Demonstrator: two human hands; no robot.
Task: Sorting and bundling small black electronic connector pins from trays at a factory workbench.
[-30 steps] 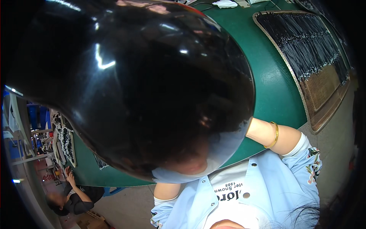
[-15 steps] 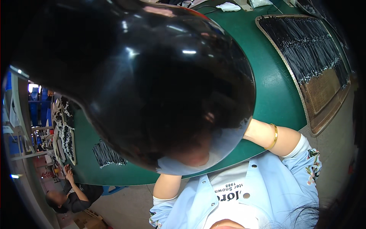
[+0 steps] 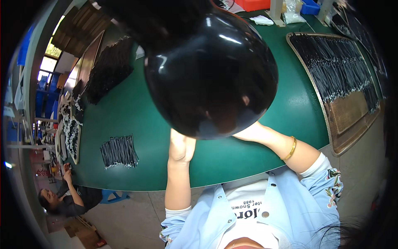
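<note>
**Fingers out of sight behind a black dome, short cables lying to its left**

A glossy black dome (image 3: 211,83) hides the fingers of the left hand (image 3: 181,147) and the right hand (image 3: 251,132), so I cannot tell whether they are apart, together or closed on something. Only the wrist ends of the hands show, just below the dome. The nearest loose thing in sight is a small stack of black cables (image 3: 120,151), lying flat below and left of the dome, well apart from the visible part of the left hand.

The cables look thin and light, probably bendy and a little slick, so a loose bunch would likely slide apart. Mid-length seems the best hold, sparing the pale ends, which may be more fragile.

Beneath the dome spreads a smooth, faintly shiny green table (image 3: 232,162). Right of the dome, a tray (image 3: 346,114) bears rows of similar cables; upper left of it sits a dark heap (image 3: 110,68). Far to the dome's lower left, a co-worker (image 3: 74,201) is beside a blue stool (image 3: 114,196) on grey floor (image 3: 137,216).
</note>
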